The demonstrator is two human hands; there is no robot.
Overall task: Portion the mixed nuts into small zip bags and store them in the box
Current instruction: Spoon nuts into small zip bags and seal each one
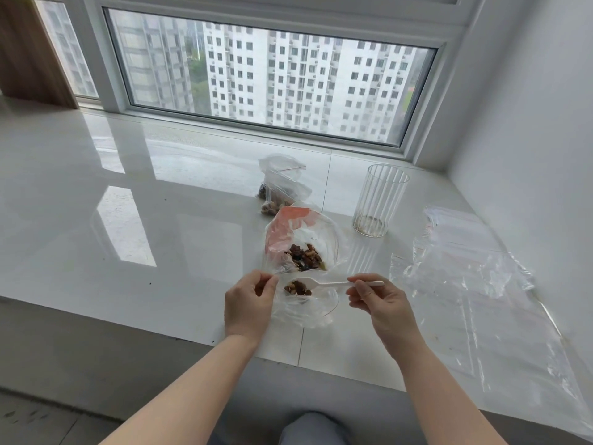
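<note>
My left hand (248, 303) pinches the rim of a small clear zip bag (313, 311) and holds its mouth open near the sill's front edge. My right hand (373, 300) pinches the handle of a white plastic spoon (333, 284); its bowl, loaded with brown mixed nuts (297, 289), is over the bag's opening. Just behind lies the larger source bag (298, 239) with an orange patch and a heap of nuts inside. Farther back two small filled zip bags (282, 187) lie together.
All of this sits on a glossy white window sill (128, 203) below a large window. A clear ribbed cylinder container (378, 200) stands at the right. Several empty clear zip bags (475, 277) lie spread along the right side by the wall. My knee shows at the bottom.
</note>
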